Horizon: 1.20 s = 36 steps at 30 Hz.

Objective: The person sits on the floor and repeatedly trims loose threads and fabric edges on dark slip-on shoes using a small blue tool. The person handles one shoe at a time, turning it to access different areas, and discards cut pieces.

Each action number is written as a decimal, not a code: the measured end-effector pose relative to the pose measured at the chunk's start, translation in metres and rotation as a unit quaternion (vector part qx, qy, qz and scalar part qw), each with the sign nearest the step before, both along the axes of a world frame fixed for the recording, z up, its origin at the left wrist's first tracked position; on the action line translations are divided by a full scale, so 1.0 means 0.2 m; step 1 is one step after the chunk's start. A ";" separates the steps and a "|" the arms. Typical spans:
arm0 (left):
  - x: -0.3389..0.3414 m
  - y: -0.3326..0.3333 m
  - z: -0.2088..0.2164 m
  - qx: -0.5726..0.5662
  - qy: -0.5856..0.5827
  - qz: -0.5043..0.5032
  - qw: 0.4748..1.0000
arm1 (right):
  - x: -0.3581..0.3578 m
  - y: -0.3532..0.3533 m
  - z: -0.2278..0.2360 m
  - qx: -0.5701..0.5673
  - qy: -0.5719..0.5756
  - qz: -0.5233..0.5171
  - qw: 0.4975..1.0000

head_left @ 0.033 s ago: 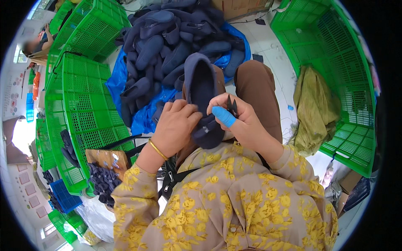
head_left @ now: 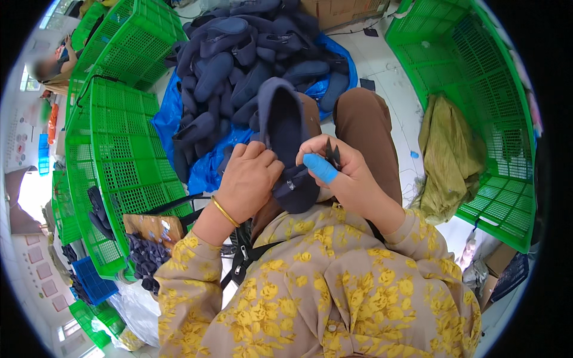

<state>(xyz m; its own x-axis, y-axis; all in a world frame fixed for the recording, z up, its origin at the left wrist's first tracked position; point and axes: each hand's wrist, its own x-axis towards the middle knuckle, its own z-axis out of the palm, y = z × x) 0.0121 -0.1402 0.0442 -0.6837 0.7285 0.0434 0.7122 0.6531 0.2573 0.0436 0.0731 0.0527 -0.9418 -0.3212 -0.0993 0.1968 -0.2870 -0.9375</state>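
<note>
A navy cloth shoe (head_left: 297, 197) lies over my lap, its opening facing up and its toe end toward my body. My left hand (head_left: 249, 182) is closed on the shoe's left side. A small pale mark shows on the shoe's upper near the opening. My right hand (head_left: 337, 167), blue tape wrapped round its thumb, is closed round small black thread snips (head_left: 332, 154), whose pointed blades stick out above the fingers. Its fingertips are pinched close to the right edge of the shoe's opening; whether they hold a thread cannot be seen.
Ahead, a heap of navy shoes (head_left: 215, 71) lies on a blue plastic sheet (head_left: 206, 170). Green crates (head_left: 131, 149) stand at the left. Another large green crate (head_left: 507, 119) at the right has an olive sack (head_left: 450, 155) against it. A wooden board (head_left: 154, 228) sits by my left elbow.
The shoe's far end has tipped slightly to the left. Both hands have barely moved, and the snips' blades have shifted a little to the right.
</note>
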 end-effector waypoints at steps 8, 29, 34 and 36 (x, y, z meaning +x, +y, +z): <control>0.02 0.29 -0.06 0.210 -0.186 0.184 0.942 | 0.07 0.22 0.03 -0.023 0.007 -0.085 0.996; -0.21 0.35 -0.20 0.309 -0.313 0.211 0.873 | 0.38 0.37 -0.26 -0.005 -0.132 -0.114 0.985; -0.18 0.36 -0.22 0.316 -0.194 0.137 0.918 | 0.56 0.63 -0.40 -0.168 -0.235 -0.285 0.914; -0.17 0.35 -0.25 0.329 -0.194 0.143 0.913 | 0.71 0.85 -0.54 -0.156 -0.303 -0.405 0.848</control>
<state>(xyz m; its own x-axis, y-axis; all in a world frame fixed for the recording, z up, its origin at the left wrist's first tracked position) -0.0212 -0.0694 -0.0060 -0.8987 0.4214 0.1213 0.3084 0.4107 0.8580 0.1849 0.2437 -0.0555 -0.6719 0.3072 -0.6739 0.2357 -0.7739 -0.5878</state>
